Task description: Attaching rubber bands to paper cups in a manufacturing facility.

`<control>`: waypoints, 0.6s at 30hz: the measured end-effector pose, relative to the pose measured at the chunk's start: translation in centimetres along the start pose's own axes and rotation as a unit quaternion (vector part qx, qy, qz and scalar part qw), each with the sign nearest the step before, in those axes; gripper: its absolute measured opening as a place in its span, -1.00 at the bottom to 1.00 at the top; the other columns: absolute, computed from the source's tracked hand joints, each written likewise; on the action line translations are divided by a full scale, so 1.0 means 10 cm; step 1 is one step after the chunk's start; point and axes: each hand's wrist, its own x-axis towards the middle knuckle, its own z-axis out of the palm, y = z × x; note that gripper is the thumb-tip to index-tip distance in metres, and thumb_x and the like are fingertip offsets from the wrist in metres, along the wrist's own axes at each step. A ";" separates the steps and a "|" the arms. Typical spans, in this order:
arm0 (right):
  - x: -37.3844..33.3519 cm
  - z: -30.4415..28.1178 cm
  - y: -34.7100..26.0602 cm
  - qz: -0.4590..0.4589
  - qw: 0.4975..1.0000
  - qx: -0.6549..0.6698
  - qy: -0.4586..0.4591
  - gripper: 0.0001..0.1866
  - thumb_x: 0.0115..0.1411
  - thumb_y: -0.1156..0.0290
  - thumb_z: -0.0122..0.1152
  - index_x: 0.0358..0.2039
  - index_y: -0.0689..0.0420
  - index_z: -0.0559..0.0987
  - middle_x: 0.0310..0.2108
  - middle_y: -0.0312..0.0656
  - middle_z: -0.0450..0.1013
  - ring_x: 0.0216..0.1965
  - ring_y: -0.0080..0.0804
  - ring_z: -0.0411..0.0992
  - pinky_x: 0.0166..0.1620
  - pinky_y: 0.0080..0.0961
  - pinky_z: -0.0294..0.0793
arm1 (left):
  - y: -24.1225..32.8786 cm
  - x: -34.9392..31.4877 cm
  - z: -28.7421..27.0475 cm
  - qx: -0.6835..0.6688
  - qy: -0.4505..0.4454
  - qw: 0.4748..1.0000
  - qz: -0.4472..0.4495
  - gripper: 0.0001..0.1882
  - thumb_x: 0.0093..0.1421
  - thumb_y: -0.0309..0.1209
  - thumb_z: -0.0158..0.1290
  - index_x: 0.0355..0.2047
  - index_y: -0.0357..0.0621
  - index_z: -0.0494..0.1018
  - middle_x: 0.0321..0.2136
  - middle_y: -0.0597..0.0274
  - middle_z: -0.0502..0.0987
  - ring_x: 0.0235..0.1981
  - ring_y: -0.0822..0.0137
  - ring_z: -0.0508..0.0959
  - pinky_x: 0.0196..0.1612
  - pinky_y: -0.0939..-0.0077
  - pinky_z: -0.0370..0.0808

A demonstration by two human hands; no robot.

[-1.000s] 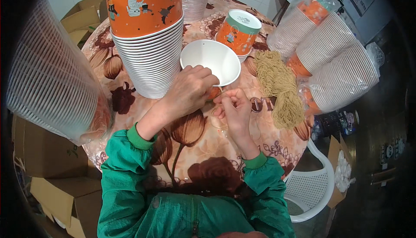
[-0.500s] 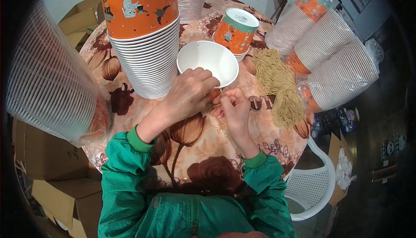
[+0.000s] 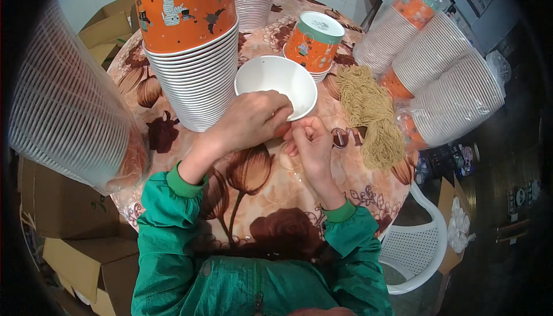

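A white-lined paper bucket (image 3: 273,74) stands tilted open toward me in the middle of the table. My left hand (image 3: 250,117) is closed over its near rim, with fingers reaching inside and the thumb outside. Just right of it, my right hand (image 3: 313,143) is in a pinch against the outside of the same rim. A thin tan cord is pinched there, mostly hidden by the fingers. To the right lies a bundle of tan cords (image 3: 371,114).
A tall stack of orange-printed buckets (image 3: 193,80) stands left of my hands. Beyond is an upside-down bucket (image 3: 314,42). Plastic-wrapped stacks (image 3: 455,97) lie at right, another wrapped stack (image 3: 69,103) at far left. A white chair (image 3: 412,247) and cardboard boxes (image 3: 86,258) flank the table.
My left hand has turned and its fingers have dipped further inside the rim. My right fingertips have drawn up close to the rim; the cord visible between the hands earlier is now mostly covered.
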 end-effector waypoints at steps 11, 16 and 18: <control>0.03 -0.01 0.03 0.013 1.000 0.009 -0.007 -0.90 0.40 0.43 0.13 -0.25 0.17 0.45 -0.51 -0.24 0.55 -0.63 -0.65 0.46 -0.59 -0.73 0.39 | -0.28 0.52 -0.14 -0.019 -0.268 0.963 -0.024 -0.77 0.21 -0.42 0.14 -0.16 -0.21 0.64 -0.38 0.01 0.67 -0.37 0.17 0.65 -0.24 0.29 0.53; 0.02 0.02 0.01 0.018 1.000 0.022 -0.005 -0.90 0.40 0.43 0.13 -0.26 0.16 0.46 -0.52 -0.25 0.55 -0.64 -0.66 0.45 -0.59 -0.74 0.38 | -0.37 0.65 -0.09 -0.104 -0.348 0.931 -0.046 -0.80 0.12 -0.42 0.18 -0.25 -0.14 0.69 -0.45 0.20 0.67 -0.38 0.41 0.60 -0.26 0.43 0.52; 0.02 0.02 0.01 0.024 0.999 0.025 -0.002 -0.90 0.40 0.43 0.14 -0.27 0.17 0.46 -0.53 -0.25 0.54 -0.64 -0.66 0.45 -0.59 -0.74 0.38 | -0.39 0.66 -0.06 -0.105 -0.353 0.929 -0.049 -0.83 0.14 -0.44 0.17 -0.27 -0.19 0.67 -0.47 0.24 0.66 -0.42 0.46 0.56 -0.29 0.44 0.50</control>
